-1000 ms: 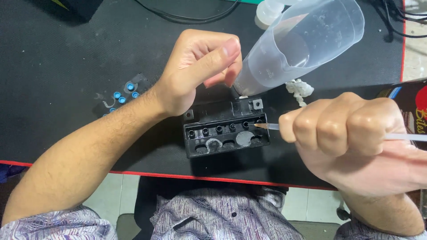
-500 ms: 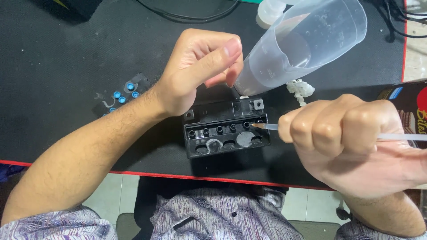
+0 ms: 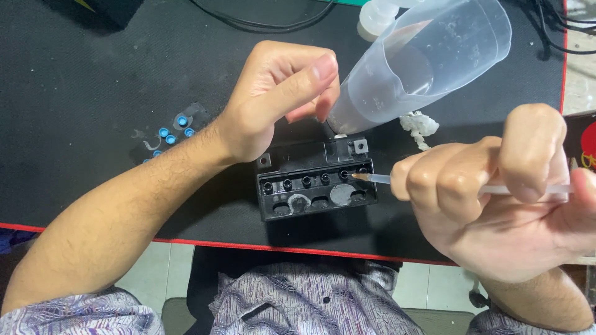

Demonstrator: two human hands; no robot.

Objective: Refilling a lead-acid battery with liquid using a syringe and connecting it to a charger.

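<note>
A black plastic cartridge block (image 3: 316, 186) with a row of round ports is seen lying on a dark mat (image 3: 93, 93) covering the counter, close to the mat's red near edge. A thin clear syringe (image 3: 434, 184) is gripped in the closed right hand (image 3: 496, 198), its tip held level and pointed into the port at the right end, apparently to reach it precisely. The left hand (image 3: 279, 99) is curled shut around the narrow end of a clear tilted bottle (image 3: 422, 62), which is held just behind the block. Small blue caps (image 3: 174, 130) are set aside at the left. Open mat is left at far left; cables (image 3: 261, 18) are crowded along the far edge.
</note>
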